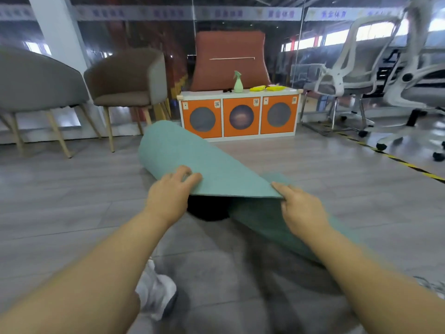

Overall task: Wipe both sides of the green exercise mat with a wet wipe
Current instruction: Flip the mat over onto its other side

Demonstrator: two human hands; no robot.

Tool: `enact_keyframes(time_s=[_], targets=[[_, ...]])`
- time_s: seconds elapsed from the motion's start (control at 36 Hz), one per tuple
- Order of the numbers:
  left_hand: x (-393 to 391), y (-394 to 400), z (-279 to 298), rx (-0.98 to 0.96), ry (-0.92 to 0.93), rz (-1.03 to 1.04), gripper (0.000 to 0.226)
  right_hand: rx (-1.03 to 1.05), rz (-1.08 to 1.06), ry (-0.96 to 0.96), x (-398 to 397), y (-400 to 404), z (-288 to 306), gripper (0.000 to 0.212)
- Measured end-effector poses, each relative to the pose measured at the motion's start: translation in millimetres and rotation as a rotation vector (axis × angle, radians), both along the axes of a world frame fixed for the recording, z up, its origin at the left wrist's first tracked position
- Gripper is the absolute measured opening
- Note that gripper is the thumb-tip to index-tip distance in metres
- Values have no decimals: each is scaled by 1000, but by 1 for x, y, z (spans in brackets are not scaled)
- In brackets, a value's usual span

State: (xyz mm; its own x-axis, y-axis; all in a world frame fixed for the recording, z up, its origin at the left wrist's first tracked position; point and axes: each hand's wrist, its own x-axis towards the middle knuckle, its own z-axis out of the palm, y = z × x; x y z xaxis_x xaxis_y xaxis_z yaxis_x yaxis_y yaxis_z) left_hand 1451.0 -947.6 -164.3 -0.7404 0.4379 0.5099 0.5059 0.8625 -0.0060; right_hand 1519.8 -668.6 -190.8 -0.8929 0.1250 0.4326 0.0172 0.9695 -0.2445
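We stand on a grey wood-look floor [72,201] in a glass-walled room, and the green exercise mat [192,160] lies on it right under our hands, folded or curled over so that a raised hump runs away from us while the lower layer trails back past our right forearm. Our left hand [168,191] grips the near edge at its left corner, fingers curled over the top; our right hand [301,208] pinches the same edge at the right corner. We judge this to be the turning step — getting the mat over or flat so a face can be wiped. No wet wipe shows in either hand, so the next move likely calls for laying the mat flat and fetching one.

Beyond the hands stands a low white cabinet with three orange doors [240,116], and on its top a pale green spray bottle [238,82] beside something yellow [267,88] — cloths or gloves, we cannot tell. Two brown armchairs [130,80] sit far left of the left hand, white office chairs [361,68] far right of the right one. A white shoe [156,292] shows below our left forearm.
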Motion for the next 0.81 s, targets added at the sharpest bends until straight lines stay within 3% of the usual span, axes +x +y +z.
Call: enact_keyframes(time_s=[0.08, 0.19, 0.25, 0.31, 0.44, 0.64, 0.75, 0.81], targets=[[-2, -9, -32, 132, -161, 178, 66, 87, -31, -44, -6, 19, 4, 51], [-5, -29, -70, 216, -368, 318, 62, 57, -44, -15, -3, 38, -12, 63], [-12, -41, -79, 237, -424, 376, 58, 92, -102, -96, -1, 47, -20, 60], [-20, -48, -78, 236, -425, 391, 56, 95, -151, -195, 3, 56, -25, 50], [-45, -49, -42, 160, -348, 399, 56, 64, -161, -304, 1, 48, -40, 52], [-74, -69, 18, 369, -206, 326, 56, 113, -108, -378, -8, 5, -47, 54], [-76, -84, 23, 689, -181, 298, 48, 109, -118, -348, -15, -11, -41, 54], [-74, -89, 21, 748, -174, 402, 40, 23, -120, -298, -18, -18, -35, 53]])
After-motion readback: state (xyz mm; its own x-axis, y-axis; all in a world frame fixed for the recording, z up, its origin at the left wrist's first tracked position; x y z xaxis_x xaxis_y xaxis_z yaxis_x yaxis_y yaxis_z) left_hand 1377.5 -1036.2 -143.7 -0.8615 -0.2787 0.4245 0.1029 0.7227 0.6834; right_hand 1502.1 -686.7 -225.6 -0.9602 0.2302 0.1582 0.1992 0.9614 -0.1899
